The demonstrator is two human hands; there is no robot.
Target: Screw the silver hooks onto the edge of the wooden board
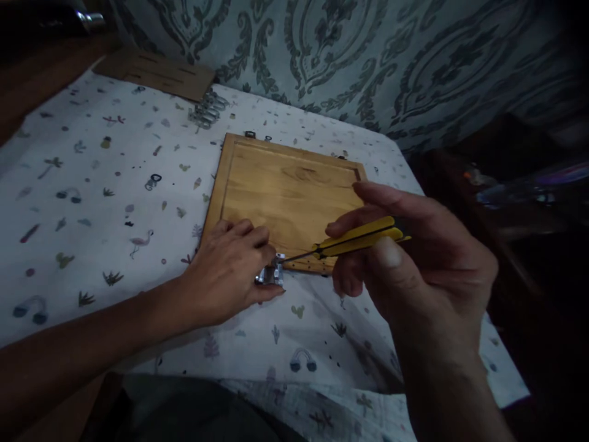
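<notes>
A wooden panel [285, 184] with a raised frame lies flat on a patterned cloth. At its near edge, my left hand [232, 264] is closed, with thumb and fingers pinching a small shiny metal fitting [276, 273], perhaps a latch, against the wood. My right hand [414, 258] is wrapped around the yellow and black handle of a screwdriver [356, 238]. Its thin shaft points left, and the tip meets or nearly meets the fitting; exact contact is too small to tell. A row of small dark holes or screws [317, 265] runs along the near edge beside the fitting.
White printed cloth [92, 245] covers the table. A brown cardboard sheet [156, 72] and several metal pieces [208, 109] lie at the back left. Small dark hardware [250, 134] sits at the panel's far edge. Behind hangs a patterned curtain [322, 49]; a clear bottle [529, 190] is at right.
</notes>
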